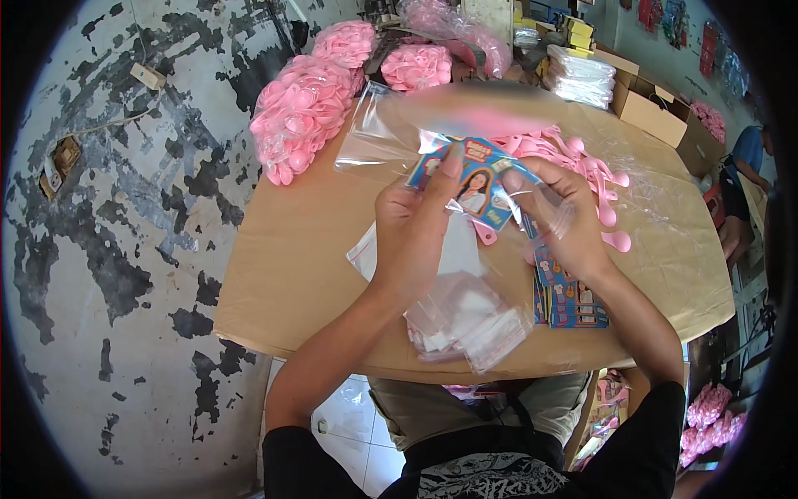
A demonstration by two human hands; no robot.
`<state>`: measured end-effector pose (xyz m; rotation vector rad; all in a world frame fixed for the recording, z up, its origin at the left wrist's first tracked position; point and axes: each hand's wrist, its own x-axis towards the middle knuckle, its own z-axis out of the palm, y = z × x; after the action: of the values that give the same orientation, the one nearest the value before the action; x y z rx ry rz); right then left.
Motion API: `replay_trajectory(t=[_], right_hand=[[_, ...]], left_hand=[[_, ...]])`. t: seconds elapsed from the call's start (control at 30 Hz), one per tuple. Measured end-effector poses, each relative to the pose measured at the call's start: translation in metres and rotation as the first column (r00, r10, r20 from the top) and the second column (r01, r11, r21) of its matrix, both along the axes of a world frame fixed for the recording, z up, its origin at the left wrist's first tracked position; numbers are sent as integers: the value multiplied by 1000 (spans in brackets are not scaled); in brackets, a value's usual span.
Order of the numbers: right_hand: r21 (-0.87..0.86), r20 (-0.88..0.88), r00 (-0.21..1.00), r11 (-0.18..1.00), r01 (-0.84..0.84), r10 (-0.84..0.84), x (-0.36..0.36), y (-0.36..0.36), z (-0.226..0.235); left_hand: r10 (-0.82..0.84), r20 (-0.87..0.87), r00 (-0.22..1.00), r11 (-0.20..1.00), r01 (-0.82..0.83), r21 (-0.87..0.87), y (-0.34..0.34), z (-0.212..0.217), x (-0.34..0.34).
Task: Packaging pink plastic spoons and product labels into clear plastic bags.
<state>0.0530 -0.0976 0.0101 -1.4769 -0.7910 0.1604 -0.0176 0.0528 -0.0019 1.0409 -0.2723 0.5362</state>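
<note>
Both of my hands are raised over the table, gripping one blue printed card (475, 185) with a picture of a person on it. My left hand (418, 224) pinches its left side, thumb on top. At the right end, my right hand (559, 208) has thumb and fingers closed on it. Shiny clear plastic shows around the card; I cannot tell whether the card is inside a bag. Below my left hand lie loose clear plastic bags (470, 320). A stack of similar blue cards (573, 293) sits beneath my right forearm. Pink plastic spoons (613, 179) are heaped just beyond my hands.
Large bags of pink spoons (301, 108) stand at the table's far left. A clear plastic sheet (370, 137) lies near them. White packs (580, 76) and an open cardboard box (652, 104) are at the back right. Another person (744, 179) is at far right. A peeling wall (116, 249) borders the left.
</note>
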Motion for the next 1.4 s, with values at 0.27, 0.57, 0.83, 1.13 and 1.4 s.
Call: replay_trajectory(t=[0.27, 0.57, 0.83, 1.13, 1.4], right_hand=[[3, 45, 988, 989, -147, 147, -3, -2, -3], [-188, -22, 920, 902, -389, 392, 19, -8, 16], [-677, 683, 647, 627, 386, 340, 45, 13, -39], [-690, 491, 836, 695, 203, 244, 53, -16, -6], [-613, 174, 954, 785, -90, 246, 64, -54, -14]], left_hand=[[-110, 117, 987, 974, 84, 211, -1, -5, -1], [100, 157, 983, 985, -120, 125, 23, -5, -4], [186, 203, 961, 949, -229, 216, 40, 6, 9], [166, 149, 975, 965, -191, 177, 45, -2, 6], [177, 40, 983, 979, -180, 98, 43, -6, 18]])
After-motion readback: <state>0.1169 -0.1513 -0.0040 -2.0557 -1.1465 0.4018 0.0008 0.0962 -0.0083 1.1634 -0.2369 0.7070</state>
